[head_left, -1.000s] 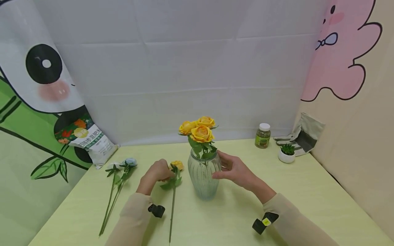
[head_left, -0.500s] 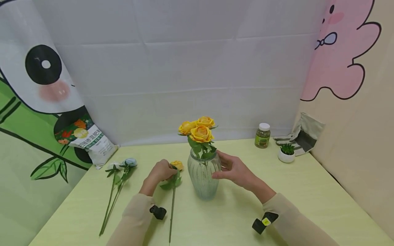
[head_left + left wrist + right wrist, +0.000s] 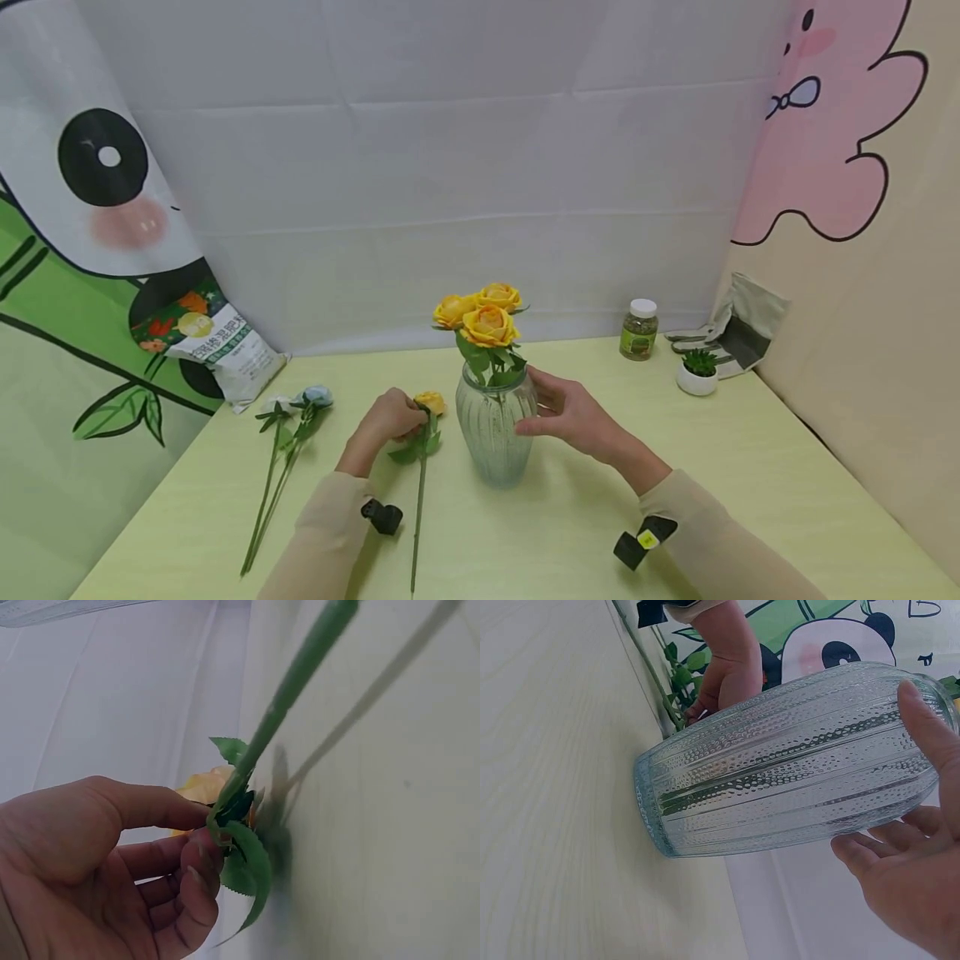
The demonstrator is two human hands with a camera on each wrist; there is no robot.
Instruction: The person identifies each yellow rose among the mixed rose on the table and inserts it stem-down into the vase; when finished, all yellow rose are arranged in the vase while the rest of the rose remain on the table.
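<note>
A single yellow rose lies on the table, its long green stem pointing toward me. Just below the bloom, my left hand pinches the stem between thumb and fingertips; the left wrist view shows this pinch at the leaves. To its right stands an upright ribbed glass vase with several yellow roses in it. My right hand holds the vase's right side near the top, thumb in front and fingers behind. In the right wrist view the thumb rests on the glass.
White and pale blue flowers lie on the left of the table. A printed bag leans at the back left. At the back right are a white-lidded jar, a small potted succulent and a grey pouch.
My left hand's fingers have shifted slightly right and up along the rose stem, closer to the bloom. The right hand and the vase have stayed in place.
</note>
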